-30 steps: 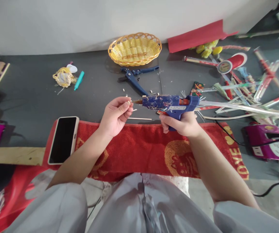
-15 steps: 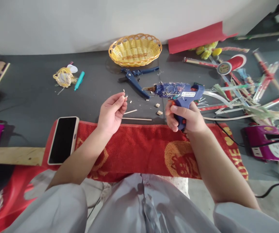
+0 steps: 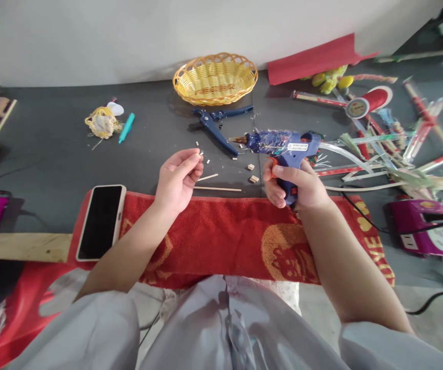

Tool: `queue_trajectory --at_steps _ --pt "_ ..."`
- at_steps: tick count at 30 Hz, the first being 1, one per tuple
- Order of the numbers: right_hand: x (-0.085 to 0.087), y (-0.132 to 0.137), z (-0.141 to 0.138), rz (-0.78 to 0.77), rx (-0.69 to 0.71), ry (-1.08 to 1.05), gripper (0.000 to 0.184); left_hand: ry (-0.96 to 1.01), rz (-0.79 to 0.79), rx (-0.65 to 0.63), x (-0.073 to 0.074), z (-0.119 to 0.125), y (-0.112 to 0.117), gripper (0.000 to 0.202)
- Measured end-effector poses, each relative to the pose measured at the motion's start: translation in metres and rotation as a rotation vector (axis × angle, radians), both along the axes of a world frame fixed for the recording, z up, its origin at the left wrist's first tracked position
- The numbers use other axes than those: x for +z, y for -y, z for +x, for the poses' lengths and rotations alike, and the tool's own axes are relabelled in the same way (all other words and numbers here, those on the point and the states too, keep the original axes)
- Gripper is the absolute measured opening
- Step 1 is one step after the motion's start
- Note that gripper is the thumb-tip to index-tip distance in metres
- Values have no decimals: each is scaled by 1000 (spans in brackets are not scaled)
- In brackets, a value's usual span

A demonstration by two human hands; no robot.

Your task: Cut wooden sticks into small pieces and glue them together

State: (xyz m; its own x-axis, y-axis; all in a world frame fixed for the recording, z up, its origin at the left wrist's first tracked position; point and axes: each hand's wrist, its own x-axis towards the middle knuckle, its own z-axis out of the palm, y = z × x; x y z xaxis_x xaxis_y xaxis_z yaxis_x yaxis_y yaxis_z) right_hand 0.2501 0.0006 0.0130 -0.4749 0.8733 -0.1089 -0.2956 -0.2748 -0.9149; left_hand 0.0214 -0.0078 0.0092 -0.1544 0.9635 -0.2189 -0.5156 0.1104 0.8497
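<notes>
My left hand [image 3: 178, 179] pinches a tiny pale wooden piece [image 3: 199, 153] between thumb and fingertips, above the grey tabletop. My right hand [image 3: 294, 186] grips the handle of a blue hot glue gun [image 3: 278, 144], whose nozzle points left and stands clear of the piece. Two thin wooden sticks [image 3: 217, 189] and several small wooden bits [image 3: 251, 172] lie on the table between my hands. A red towel [image 3: 221, 236] runs along the near edge under my forearms.
A phone [image 3: 100, 221] lies on the towel's left end. Blue pliers [image 3: 213, 126] and a yellow wicker basket [image 3: 215, 78] sit farther back. Left are a teal pen [image 3: 126, 127] and a yellow tangle [image 3: 101, 122]. A pile of sticks, a red spool [image 3: 367, 100] and a purple power strip [image 3: 429, 228] crowd the right.
My right hand has pulled the glue gun away from the piece, to the right and farther back, then held there. My left hand drew back slightly with the piece.
</notes>
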Motion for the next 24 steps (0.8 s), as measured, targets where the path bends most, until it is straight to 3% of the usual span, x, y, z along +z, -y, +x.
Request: queue_trajectory --at_steps 24 --pt "-5 0 1 -13 100 48 23 -197 93 -59 0 7 9 20"
